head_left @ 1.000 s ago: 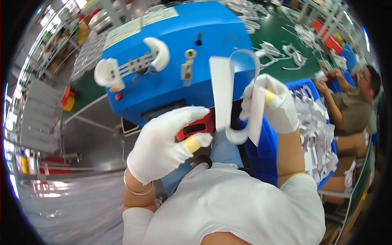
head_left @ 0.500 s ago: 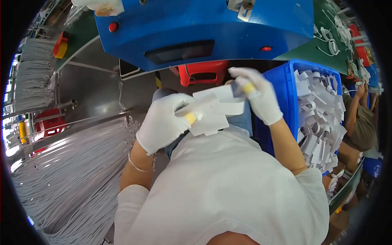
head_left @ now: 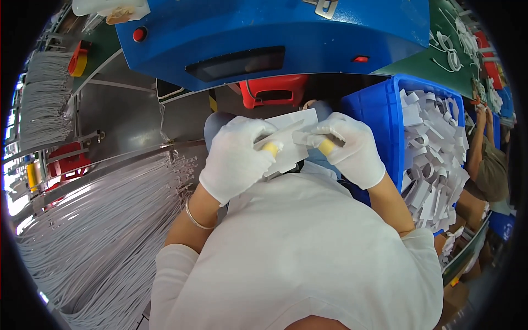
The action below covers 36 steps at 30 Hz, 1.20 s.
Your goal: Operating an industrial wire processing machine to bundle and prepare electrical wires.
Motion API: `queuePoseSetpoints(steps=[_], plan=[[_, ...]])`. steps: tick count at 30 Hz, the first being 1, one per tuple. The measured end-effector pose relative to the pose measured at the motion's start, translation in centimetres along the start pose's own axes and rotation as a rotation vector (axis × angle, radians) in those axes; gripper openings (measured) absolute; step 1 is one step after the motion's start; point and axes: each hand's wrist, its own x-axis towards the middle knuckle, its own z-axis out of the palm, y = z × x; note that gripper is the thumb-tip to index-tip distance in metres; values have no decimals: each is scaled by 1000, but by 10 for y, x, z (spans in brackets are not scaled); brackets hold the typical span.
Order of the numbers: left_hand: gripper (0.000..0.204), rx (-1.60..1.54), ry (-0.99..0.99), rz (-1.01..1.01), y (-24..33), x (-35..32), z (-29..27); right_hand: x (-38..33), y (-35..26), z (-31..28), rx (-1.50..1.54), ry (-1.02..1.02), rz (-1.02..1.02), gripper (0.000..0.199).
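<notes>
My left hand (head_left: 237,159), in a white glove with yellow tape on the thumb, is closed on a flat white card (head_left: 294,118) above my lap. My right hand (head_left: 355,153), gloved and taped in the same way, pinches a narrow white strip (head_left: 301,138) at the card's right side. Whether the strip is part of the card or a separate piece I cannot tell. The fingers of both hands partly cover the card. Just right of my right hand stands a blue bin (head_left: 388,126), heaped with folded white card pieces (head_left: 432,159).
A blue machine (head_left: 330,44) with a dark screen (head_left: 236,64) and red buttons stands in front. Beneath it is a red plastic stool (head_left: 274,88). Bundles of grey cables (head_left: 104,236) lie at the left. White coiled cables (head_left: 448,49) rest on a green table; another person (head_left: 489,165) works at far right.
My right hand has come down and inward from beside the card and now pinches the strip. The card has tilted, and its curved band no longer stands out to the right.
</notes>
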Motion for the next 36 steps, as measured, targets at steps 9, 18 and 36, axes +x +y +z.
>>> queuePoseSetpoints(steps=[9,18,36], plan=[[18,19,40,70,6,3,8,4,0,-5,-158,26,-95,8],[20,55,137,-2,10,6,19,4,-1,6,-208,78,-141,11],[39,-632,203,-147,11,-6,-31,20,-28,-13,-308,193,-630,38]])
